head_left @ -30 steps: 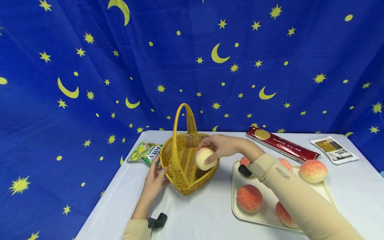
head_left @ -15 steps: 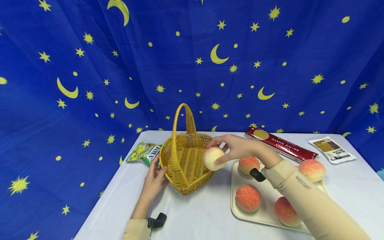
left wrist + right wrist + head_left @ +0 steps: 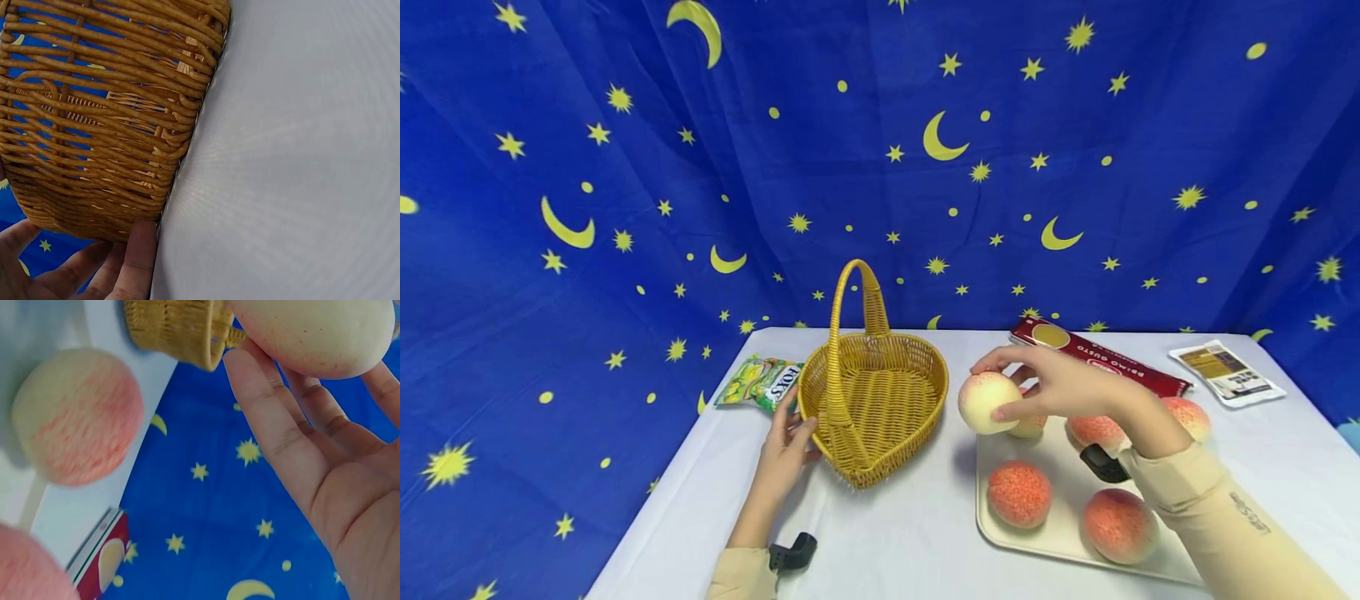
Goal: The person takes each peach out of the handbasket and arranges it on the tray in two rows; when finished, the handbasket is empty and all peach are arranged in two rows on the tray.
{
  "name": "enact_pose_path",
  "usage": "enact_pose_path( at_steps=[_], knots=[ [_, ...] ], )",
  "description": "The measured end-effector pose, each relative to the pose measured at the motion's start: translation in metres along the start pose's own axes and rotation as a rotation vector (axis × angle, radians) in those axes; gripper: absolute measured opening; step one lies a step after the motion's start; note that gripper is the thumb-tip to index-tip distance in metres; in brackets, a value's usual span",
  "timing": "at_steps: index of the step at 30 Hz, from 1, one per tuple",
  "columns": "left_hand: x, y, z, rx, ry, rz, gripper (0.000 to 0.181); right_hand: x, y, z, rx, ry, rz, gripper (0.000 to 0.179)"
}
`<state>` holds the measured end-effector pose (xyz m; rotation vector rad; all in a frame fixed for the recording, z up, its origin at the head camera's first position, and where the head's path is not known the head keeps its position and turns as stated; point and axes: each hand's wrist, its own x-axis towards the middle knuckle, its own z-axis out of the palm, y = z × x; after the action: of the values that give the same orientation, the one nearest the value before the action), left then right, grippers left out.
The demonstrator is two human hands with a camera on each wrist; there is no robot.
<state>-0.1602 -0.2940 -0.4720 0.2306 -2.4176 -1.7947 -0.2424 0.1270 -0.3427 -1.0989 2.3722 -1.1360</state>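
My right hand (image 3: 1045, 383) grips a pale peach (image 3: 987, 402) between thumb and fingertips, raised over the left edge of the cream tray (image 3: 1060, 546). The right wrist view shows the same peach (image 3: 319, 334) at the fingertips, its lower side pale with pink specks. To the left stands a yellow wicker basket (image 3: 880, 408) with a tall arched handle; its woven bottom is visible. My left hand (image 3: 785, 450) rests against the basket's left outer side. From the left wrist, its fingertips (image 3: 140, 244) touch the woven wall (image 3: 112, 137) near the table.
Several red-pink peaches, one at the front left (image 3: 1019, 494), lie on the tray. A green Fox's candy bag (image 3: 763, 381) lies left of the basket. Behind the tray are a red Primo Gusto pasta pack (image 3: 1120, 367) and a white-edged pouch (image 3: 1227, 373). A blue star-patterned cloth (image 3: 880, 167) hangs behind.
My right hand has carried the peach from inside the basket, over its right rim, to the tray's left edge. The left hand and the basket have stayed in place.
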Motion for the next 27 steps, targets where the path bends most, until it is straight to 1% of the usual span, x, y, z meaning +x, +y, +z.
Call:
enact_pose_path(
  at_steps=[3, 7, 12, 15, 19, 23, 27],
  knots=[
    [0.0, 0.0, 0.0, 0.001, 0.002, -0.007, 0.068, -0.016, 0.003, -0.003, 0.007, 0.024, 0.017, 0.051],
    [-0.001, 0.0, 0.0, 0.004, 0.006, -0.022, 0.069, -0.035, 0.008, -0.004, -0.012, 0.068, 0.032, 0.051],
    [0.0, 0.001, 0.001, 0.007, 0.01, -0.025, 0.069, -0.062, 0.01, -0.007, -0.01, 0.123, 0.076, 0.051],
    [0.0, 0.002, 0.0, 0.007, 0.012, -0.024, 0.069, -0.078, 0.013, -0.009, -0.031, 0.167, 0.065, 0.051],
    [0.001, 0.002, 0.0, 0.009, 0.013, -0.027, 0.068, -0.097, 0.024, -0.011, -0.063, 0.213, 0.034, 0.051],
    [0.001, 0.002, 0.0, 0.002, 0.009, -0.026, 0.069, -0.117, 0.036, -0.014, -0.053, 0.221, 0.052, 0.052],
    [0.002, 0.002, 0.001, 0.0, 0.005, -0.026, 0.069, -0.137, 0.049, -0.016, -0.082, 0.244, 0.081, 0.052]
  ],
)
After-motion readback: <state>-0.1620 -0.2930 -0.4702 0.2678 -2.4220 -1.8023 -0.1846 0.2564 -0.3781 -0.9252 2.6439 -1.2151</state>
